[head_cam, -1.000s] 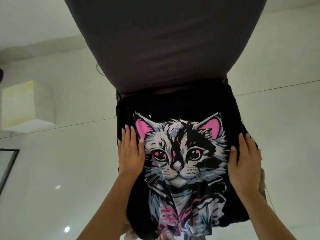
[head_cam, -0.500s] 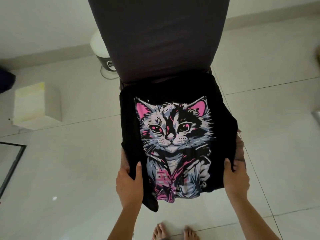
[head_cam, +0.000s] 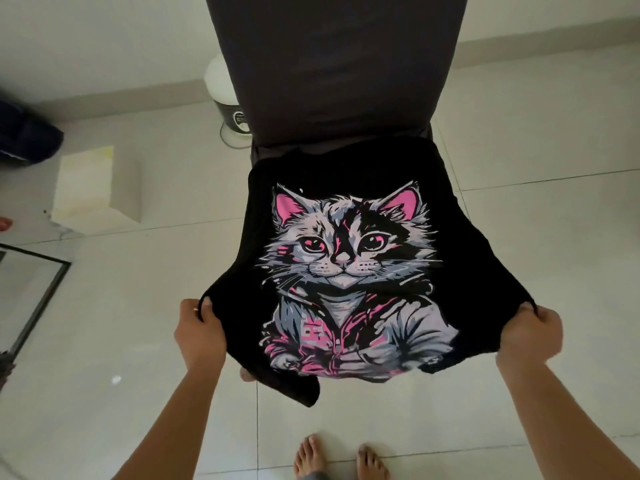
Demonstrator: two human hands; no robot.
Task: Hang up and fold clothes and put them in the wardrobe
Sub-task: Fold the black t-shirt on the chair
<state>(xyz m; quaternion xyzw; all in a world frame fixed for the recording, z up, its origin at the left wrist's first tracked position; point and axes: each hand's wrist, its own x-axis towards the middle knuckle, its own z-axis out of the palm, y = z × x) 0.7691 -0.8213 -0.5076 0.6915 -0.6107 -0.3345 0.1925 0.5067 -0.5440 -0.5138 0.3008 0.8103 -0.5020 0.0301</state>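
Black T-shirt [head_cam: 346,216] w/ pink-and-grey cat print [head_cam: 346,271] lying face-up on seat of dark chair [head_cam: 332,64], far edge tucked against chair back, near part pulled off seat edge & stretched toward camera. Left hand [head_cam: 199,332] pinching left near edge of shirt, grip closed on fabric, thumb on top. Right hand [head_cam: 533,336] clenched on right near edge, grip closed on fabric too. Cloth taut between both, sagging at bottom centre w/ a loose corner hanging lower left. Bare feet [head_cam: 341,459] on pale tiled floor [head_cam: 536,168] just below. White appliance [head_cam: 225,98] behind chair, far left of back. Pale box [head_cam: 97,185] on floor at left, well apart from chair. Dark-framed glass panel [head_cam: 38,292] at left edge.
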